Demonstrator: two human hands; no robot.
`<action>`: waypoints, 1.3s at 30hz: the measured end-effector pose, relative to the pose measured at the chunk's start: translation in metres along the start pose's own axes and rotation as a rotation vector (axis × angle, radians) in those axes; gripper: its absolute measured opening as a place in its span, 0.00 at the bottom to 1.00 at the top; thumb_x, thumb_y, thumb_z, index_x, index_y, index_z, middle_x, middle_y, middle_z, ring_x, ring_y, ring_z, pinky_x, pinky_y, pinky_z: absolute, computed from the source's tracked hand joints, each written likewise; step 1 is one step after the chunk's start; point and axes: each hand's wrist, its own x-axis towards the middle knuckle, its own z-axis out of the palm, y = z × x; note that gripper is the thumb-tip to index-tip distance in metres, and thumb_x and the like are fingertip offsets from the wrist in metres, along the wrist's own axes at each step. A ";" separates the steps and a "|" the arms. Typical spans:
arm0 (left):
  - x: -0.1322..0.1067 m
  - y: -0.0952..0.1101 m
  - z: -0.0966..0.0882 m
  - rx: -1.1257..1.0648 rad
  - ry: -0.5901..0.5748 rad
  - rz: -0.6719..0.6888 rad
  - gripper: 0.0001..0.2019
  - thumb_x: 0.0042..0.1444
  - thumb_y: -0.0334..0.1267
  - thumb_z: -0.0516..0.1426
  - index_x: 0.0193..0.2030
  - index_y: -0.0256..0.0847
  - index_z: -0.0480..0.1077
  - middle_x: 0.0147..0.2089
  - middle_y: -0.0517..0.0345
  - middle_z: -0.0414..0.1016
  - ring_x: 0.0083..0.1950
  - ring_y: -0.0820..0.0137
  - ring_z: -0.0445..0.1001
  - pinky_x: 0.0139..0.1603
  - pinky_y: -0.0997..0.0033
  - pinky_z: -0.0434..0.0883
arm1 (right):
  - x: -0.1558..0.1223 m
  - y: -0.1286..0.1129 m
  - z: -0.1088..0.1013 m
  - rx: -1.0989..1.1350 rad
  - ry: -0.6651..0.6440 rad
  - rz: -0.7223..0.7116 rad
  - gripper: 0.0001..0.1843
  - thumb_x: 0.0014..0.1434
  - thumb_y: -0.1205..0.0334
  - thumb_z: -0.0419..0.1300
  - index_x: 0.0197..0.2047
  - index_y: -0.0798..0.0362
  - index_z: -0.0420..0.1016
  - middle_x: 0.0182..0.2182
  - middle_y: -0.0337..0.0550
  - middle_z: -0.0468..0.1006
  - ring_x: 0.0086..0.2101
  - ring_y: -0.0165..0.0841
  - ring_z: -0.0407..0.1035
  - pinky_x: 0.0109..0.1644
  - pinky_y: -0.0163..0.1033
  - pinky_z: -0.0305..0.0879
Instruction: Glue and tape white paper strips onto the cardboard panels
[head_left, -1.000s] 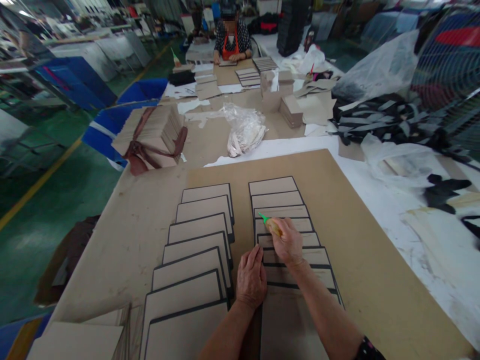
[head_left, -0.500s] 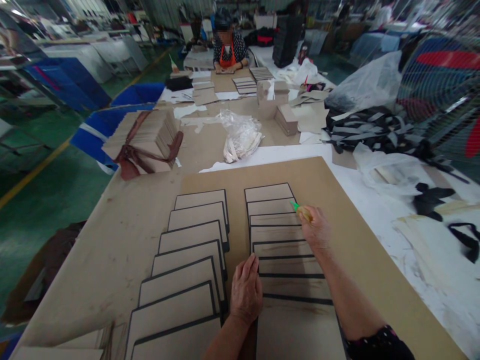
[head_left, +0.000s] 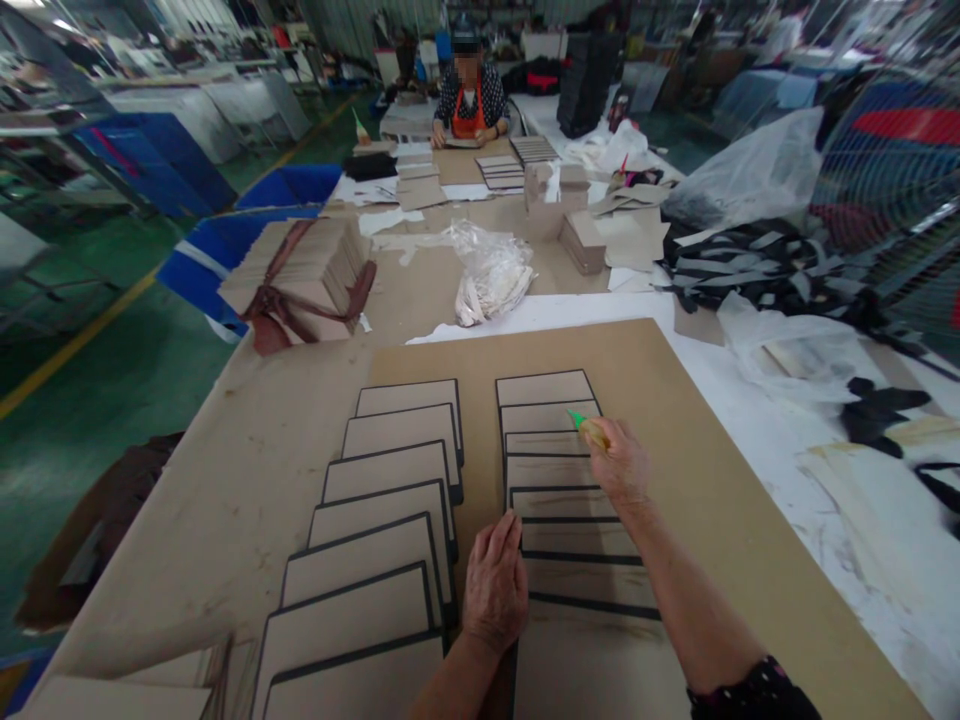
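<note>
Workshop desk [head_left: 255, 440] carrying two rows of overlapping, dark-edged panels [head_left: 397, 470]. The right hand [head_left: 621, 462], curled around a green-nozzled squeeze bottle [head_left: 595, 432], has moved from the third to the second-farthest panel of the right row [head_left: 532, 416], suggesting progress; the left hand [head_left: 496, 580], extended, apparently empty, touches its edge.

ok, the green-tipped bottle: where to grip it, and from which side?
I'd take the bottle by its yellowish body, from the near right, as the right hand does. Its thin green nozzle points left and away over the right-hand row of boards, so the wider body faces the near right and the tip stays clear. The hand hides most of the body.
</note>
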 end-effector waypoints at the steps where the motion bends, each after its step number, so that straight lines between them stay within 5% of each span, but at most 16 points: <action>1: 0.000 0.000 0.000 0.002 0.001 0.001 0.26 0.59 0.25 0.51 0.65 0.40 0.65 0.64 0.50 0.70 0.59 0.59 0.68 0.62 0.53 0.72 | -0.002 -0.006 0.003 0.020 -0.004 -0.012 0.14 0.65 0.54 0.56 0.46 0.48 0.79 0.36 0.43 0.77 0.32 0.33 0.67 0.33 0.36 0.54; 11: 0.000 0.000 -0.002 0.001 -0.029 -0.007 0.27 0.58 0.25 0.52 0.65 0.39 0.65 0.65 0.49 0.69 0.60 0.58 0.67 0.63 0.52 0.71 | -0.011 -0.063 0.029 0.107 -0.108 -0.092 0.09 0.65 0.60 0.58 0.46 0.47 0.78 0.36 0.40 0.76 0.30 0.31 0.68 0.31 0.35 0.54; 16: 0.000 0.001 -0.002 0.012 -0.015 0.005 0.26 0.59 0.25 0.51 0.65 0.40 0.66 0.65 0.49 0.70 0.60 0.57 0.67 0.60 0.50 0.72 | -0.014 -0.072 0.032 0.159 -0.134 -0.107 0.09 0.65 0.59 0.57 0.46 0.47 0.78 0.37 0.41 0.76 0.32 0.31 0.69 0.32 0.34 0.55; 26: -0.001 0.000 0.000 0.020 0.011 0.012 0.27 0.59 0.25 0.52 0.65 0.41 0.65 0.65 0.50 0.70 0.59 0.59 0.68 0.61 0.52 0.72 | -0.005 0.017 -0.002 0.016 0.033 0.087 0.14 0.63 0.55 0.57 0.48 0.49 0.78 0.39 0.44 0.77 0.33 0.34 0.68 0.34 0.37 0.56; 29: -0.001 0.001 0.000 0.020 0.012 0.018 0.27 0.58 0.25 0.52 0.65 0.40 0.65 0.64 0.50 0.70 0.59 0.59 0.68 0.62 0.53 0.72 | -0.002 0.028 -0.006 -0.016 0.061 0.104 0.14 0.62 0.55 0.58 0.48 0.49 0.78 0.38 0.44 0.77 0.33 0.34 0.67 0.34 0.37 0.56; 39: 0.000 0.001 -0.001 0.029 0.006 0.022 0.25 0.60 0.25 0.51 0.64 0.39 0.66 0.64 0.50 0.70 0.60 0.59 0.68 0.62 0.53 0.72 | -0.019 -0.042 0.027 0.211 -0.072 -0.014 0.12 0.63 0.55 0.57 0.47 0.47 0.78 0.37 0.42 0.76 0.33 0.33 0.69 0.36 0.35 0.61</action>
